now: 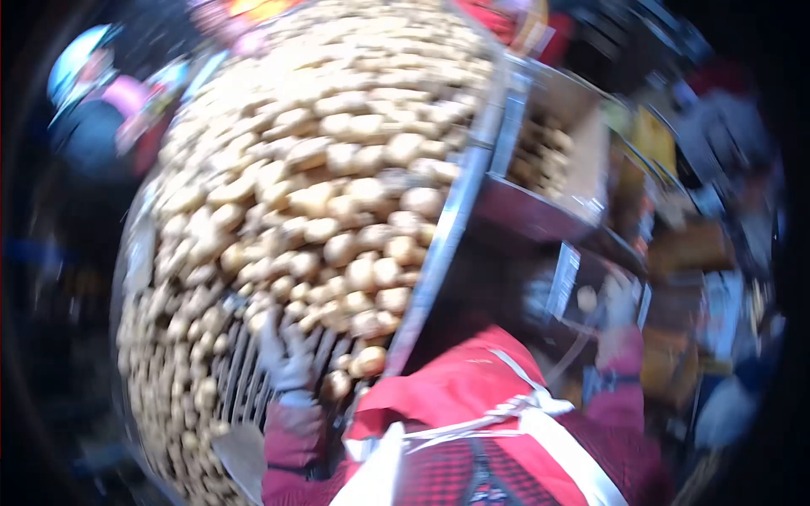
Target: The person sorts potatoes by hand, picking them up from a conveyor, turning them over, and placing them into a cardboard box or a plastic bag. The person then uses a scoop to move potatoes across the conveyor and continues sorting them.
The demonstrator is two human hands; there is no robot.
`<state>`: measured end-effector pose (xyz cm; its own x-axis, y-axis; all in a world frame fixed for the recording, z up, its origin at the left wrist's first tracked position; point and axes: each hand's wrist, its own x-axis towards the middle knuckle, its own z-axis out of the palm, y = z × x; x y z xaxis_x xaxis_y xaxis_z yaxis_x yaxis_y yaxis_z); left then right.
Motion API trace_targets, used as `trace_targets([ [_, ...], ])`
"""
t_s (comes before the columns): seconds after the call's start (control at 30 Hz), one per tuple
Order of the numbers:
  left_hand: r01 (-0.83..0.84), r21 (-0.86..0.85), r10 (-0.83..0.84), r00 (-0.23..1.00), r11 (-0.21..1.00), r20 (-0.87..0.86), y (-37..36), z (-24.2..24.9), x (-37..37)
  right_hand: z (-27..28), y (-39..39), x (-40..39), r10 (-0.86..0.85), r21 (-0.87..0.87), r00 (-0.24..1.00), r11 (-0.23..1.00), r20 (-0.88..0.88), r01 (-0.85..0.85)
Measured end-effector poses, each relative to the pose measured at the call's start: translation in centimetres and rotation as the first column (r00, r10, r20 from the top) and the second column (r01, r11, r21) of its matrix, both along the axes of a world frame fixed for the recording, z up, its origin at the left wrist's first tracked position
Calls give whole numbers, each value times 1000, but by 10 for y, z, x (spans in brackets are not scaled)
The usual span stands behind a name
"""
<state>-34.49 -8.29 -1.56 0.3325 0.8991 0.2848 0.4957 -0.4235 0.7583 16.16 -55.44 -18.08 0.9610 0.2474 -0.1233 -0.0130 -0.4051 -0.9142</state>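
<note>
Potatoes fill almost the whole conveyor bed, a pale heap running up and away from the left hand. That hand wears a light glove and lies flat with its fingers spread and released, holding nothing, on the slatted rollers at the near end, where the bars show bare just below and left of the fingertips. Loose potatoes sit touching the fingers above and to their right. A metal side rail bounds the bed to the right of the hand.

Beyond that rail, a box holds more potatoes, well apart from either hand. The right hand, also gloved, is raised by the dark machine side; blur hides whether its fingers are clenched or loose. A small white label stands just left of it, its writing too smeared to read.

Red sleeves and a white strap fill the foreground. Another person, wearing a pale blue cap, stands far up to the left.
</note>
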Motion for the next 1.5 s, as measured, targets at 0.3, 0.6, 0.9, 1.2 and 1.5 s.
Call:
trace_targets([
  [0.3, -284, 147, 293, 955, 947, -44, 77, 15, -18, 133, 209, 19, 221, 299, 975, 932, -31, -202],
  [0.6, -292, 330, 438, 669, 898, -600, 223, 33, 31, 186, 300, -67, 613, 324, 785, 764, -93, -558],
  [0.9, -69, -261, 176, 893, 963, 414, 213, 27, 10, 202, 352, -96, 716, 490, 672, 662, -189, -568],
  [1.2, 708, -577, 254, 519, 408, 816, 78, 67, 123, 246, 448, -185, 908, 634, 417, 352, -52, -688],
  [1.5, 781, -621, 187, 603, 58, 776, 5, 63, 172, 208, 438, -175, 856, 505, 517, 436, 24, -745],
])
